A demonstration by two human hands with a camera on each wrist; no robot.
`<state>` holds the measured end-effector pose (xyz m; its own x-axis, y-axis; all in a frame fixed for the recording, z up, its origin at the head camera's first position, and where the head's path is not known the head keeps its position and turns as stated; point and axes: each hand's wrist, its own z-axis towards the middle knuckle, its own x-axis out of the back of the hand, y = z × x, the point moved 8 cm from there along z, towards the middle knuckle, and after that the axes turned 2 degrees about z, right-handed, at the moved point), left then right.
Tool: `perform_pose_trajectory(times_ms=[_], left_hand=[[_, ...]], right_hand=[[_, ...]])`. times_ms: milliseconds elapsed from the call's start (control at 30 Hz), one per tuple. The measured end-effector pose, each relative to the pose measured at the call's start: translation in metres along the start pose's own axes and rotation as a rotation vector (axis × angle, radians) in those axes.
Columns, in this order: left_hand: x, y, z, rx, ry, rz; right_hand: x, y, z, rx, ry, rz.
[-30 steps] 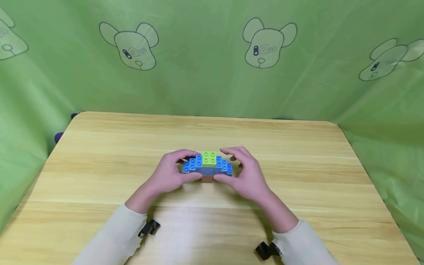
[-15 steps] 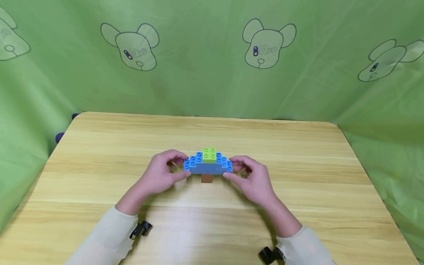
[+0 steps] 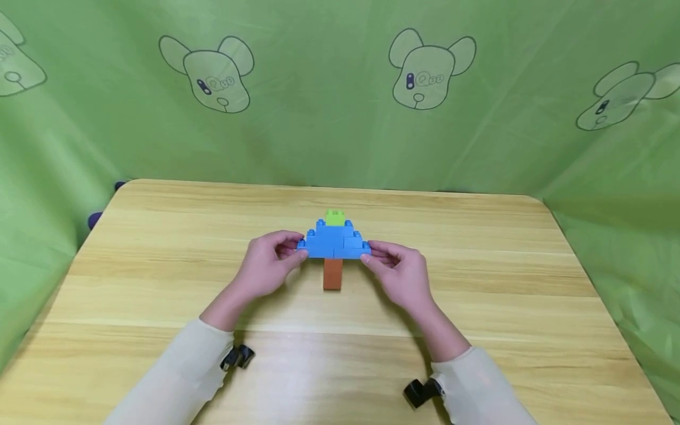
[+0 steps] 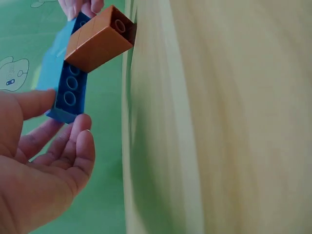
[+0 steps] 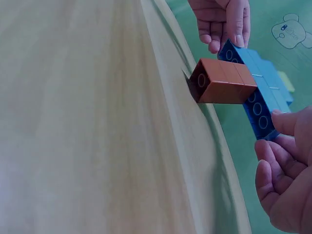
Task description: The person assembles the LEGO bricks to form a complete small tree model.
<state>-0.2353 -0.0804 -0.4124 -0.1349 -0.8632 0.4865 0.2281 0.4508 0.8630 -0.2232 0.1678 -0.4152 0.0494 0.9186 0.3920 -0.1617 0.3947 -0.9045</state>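
Note:
A tree-shaped build of toy bricks stands between my hands in the head view, tilted so its front face shows. Its stepped blue bricks [image 3: 326, 239] carry a lime-green brick [image 3: 335, 219] on top, and a brown-orange brick trunk [image 3: 332, 276] sits below. My left hand [image 3: 270, 264] pinches the left end of the lowest blue row, thumb in front. On the opposite end, my right hand [image 3: 399, 273] pinches the same row. Both wrist views show the hollow undersides of the blue row [image 4: 70, 92] and of the trunk [image 5: 226, 80], its base close over the table.
The wooden table [image 3: 340, 378] has rounded far corners. Green curtains [image 3: 319, 118] with printed animal heads hang behind it and at its sides. A black wrist device [image 3: 238, 357] shows at the left cuff, another black device [image 3: 421, 392] at the right.
Both hands have slid outward from the build's middle to its ends. They have tipped it, and its blue part and green top now sit higher in the head view, with more trunk showing.

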Motion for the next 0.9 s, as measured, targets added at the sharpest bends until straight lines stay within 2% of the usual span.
perform_pose_trajectory(times_ms=[167,333,467,633,800,900], left_hand=[[-0.005,-0.010,0.005,0.084,0.004,0.019],[-0.009,-0.018,0.008,0.137,0.009,0.082],[-0.011,-0.024,0.008,0.171,0.013,0.113],[-0.013,-0.028,0.009,0.172,0.014,0.123],[-0.014,-0.029,0.009,0.188,0.000,0.126],[-0.010,-0.025,0.008,0.199,-0.024,0.140]], right_hand=[[-0.005,0.013,0.005,-0.100,-0.018,-0.057],[-0.010,0.025,0.008,-0.167,-0.034,-0.086],[-0.012,0.031,0.010,-0.171,-0.032,-0.121],[-0.013,0.034,0.010,-0.177,-0.024,-0.159],[-0.013,0.028,0.010,-0.132,-0.043,-0.235],[-0.011,0.023,0.009,-0.128,-0.060,-0.270]])
